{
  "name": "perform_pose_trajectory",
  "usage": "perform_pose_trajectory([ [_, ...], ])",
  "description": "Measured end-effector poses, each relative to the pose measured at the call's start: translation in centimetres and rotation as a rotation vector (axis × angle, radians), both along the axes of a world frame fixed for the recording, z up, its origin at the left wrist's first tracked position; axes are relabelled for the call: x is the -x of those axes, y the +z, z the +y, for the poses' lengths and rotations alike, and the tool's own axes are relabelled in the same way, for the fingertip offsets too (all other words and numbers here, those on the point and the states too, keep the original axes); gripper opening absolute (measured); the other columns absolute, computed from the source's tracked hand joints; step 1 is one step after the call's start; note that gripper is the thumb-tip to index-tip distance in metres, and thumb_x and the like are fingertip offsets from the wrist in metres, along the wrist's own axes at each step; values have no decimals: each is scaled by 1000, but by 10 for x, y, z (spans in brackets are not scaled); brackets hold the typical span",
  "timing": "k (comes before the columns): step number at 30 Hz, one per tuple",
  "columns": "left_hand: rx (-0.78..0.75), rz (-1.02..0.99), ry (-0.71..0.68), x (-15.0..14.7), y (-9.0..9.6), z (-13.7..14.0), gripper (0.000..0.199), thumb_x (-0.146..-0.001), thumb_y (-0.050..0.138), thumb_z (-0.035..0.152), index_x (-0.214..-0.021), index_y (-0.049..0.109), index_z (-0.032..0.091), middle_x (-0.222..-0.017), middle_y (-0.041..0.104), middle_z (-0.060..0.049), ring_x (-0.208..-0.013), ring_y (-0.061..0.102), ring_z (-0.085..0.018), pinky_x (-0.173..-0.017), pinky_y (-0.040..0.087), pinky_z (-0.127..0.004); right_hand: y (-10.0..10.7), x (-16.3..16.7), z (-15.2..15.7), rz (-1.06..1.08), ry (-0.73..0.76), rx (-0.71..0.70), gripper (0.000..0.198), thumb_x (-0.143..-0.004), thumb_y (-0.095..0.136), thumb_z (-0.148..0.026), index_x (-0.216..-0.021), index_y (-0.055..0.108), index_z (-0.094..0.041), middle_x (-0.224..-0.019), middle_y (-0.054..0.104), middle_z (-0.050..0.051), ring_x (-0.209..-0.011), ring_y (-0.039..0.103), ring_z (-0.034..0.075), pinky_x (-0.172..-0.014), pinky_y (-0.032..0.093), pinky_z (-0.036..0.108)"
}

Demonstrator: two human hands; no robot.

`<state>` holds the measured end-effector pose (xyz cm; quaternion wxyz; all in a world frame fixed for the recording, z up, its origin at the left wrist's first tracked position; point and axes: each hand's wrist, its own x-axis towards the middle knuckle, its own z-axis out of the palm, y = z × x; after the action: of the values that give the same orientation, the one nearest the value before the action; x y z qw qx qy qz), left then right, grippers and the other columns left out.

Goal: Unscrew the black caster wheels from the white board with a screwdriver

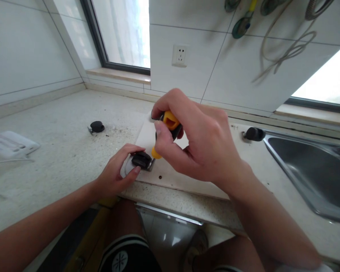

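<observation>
My right hand (198, 139) is wrapped round a yellow-and-black screwdriver (170, 121). Its tip end points down to the metal plate of a black caster wheel (141, 160); whether it sits in a screw is too small to tell. With thumb and fingers on either side, my left hand (119, 166) grips that caster. The caster is at the left end of a white board (192, 185) lying on the counter, close to a small dark hole. Another black caster (254, 133) stands at the board's right end. A loose black caster (97, 126) lies on the counter to the left.
The speckled counter (73, 109) has dark crumbs near the loose caster. A white plastic device (13, 144) with a cable lies far left. At right is a steel sink (289, 181). Behind are a tiled wall, a socket (180, 56), hanging cable (294, 49) and windows.
</observation>
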<state>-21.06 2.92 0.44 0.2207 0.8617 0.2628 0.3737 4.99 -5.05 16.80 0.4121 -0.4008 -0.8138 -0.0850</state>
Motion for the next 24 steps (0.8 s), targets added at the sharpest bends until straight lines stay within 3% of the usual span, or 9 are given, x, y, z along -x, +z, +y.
perform_pose_trajectory([
  [8,-66,-32,-29,-2,2,0,45,-104,68,30,-148,60,27,-129,74,-11,-113,73,-29,-98,65,-46,-7,6,2,-64,5,-3,18,-111,49,-23,-109,67,-19,-93,74,3,-77,61,15,-71,42,34],
  [18,-35,8,0,1,0,1,46,-103,69,33,-148,62,27,-132,75,-13,-117,73,-31,-102,65,-50,-8,5,4,-34,0,-22,12,-109,54,-22,-108,66,-20,-92,75,2,-75,59,14,-70,42,33],
  [24,-84,-8,-31,0,3,0,45,-104,68,28,-148,59,26,-132,73,-11,-116,73,-29,-101,64,-45,-9,7,4,-39,13,-16,16,-109,52,-22,-108,67,-19,-91,73,2,-76,58,14,-70,43,34],
])
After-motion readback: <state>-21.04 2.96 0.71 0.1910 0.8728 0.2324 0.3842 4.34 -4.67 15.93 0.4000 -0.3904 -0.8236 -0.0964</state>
